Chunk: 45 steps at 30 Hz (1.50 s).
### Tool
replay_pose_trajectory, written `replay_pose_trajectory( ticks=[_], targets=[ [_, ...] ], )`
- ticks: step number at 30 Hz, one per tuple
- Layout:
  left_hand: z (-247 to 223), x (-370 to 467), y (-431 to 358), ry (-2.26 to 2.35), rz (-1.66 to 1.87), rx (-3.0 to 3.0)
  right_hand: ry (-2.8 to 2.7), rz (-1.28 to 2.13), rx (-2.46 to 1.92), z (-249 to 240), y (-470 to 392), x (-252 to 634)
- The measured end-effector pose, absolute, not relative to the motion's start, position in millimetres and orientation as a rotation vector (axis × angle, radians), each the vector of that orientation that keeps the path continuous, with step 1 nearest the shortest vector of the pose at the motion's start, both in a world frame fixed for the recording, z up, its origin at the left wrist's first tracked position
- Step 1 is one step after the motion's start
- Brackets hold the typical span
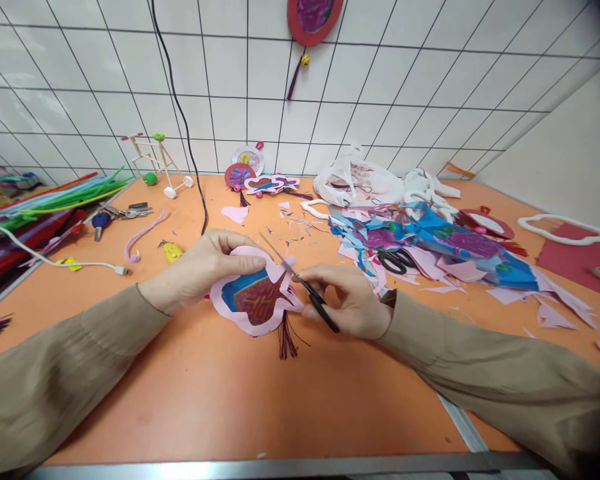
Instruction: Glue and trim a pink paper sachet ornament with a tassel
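A pink-edged craft piece (258,297) with a blue and purple patterned middle is held above the orange table. My left hand (203,268) pinches its upper left edge, thumb on top. A dark purple tassel (288,340) hangs from its right side. My right hand (347,300) grips black-handled scissors (316,303), their blades pointing up and left at the piece's right edge. Some of the right-hand fingers are hidden behind the handles.
Blue, purple and pink scraps (430,247) and a white plastic bag (357,183) lie at the back right, with black-handled scissors (396,261) among them. Keys (130,212), a white cable (70,259) and colourful pipe cleaners (55,200) lie left. Finished-looking ornaments (273,183) rest by the tiled wall.
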<state>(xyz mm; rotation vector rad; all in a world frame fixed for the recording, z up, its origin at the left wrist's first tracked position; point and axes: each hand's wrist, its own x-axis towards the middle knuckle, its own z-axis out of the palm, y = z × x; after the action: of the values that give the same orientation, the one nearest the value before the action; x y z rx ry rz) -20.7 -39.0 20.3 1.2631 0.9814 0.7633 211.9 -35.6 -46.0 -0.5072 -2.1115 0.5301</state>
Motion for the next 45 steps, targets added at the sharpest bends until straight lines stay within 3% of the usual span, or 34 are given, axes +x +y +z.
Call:
replay_pose_trajectory(
  ticks=[14,29,45],
  targets=[
    [13.3,-24.8,-38.2,0.868,0.776,1.126,-1.628,1.155,-0.735,-46.8,-27.9,210.1],
    [15.7,-22.1,-41.6,0.833,0.748,1.164,-1.875,1.019,-0.762,-51.7,-25.9,207.4],
    [14.9,-12.2,-46.7,1.159,0.835,1.352,-2.167,1.015,-0.676,-43.0,-32.2,208.8]
  ],
)
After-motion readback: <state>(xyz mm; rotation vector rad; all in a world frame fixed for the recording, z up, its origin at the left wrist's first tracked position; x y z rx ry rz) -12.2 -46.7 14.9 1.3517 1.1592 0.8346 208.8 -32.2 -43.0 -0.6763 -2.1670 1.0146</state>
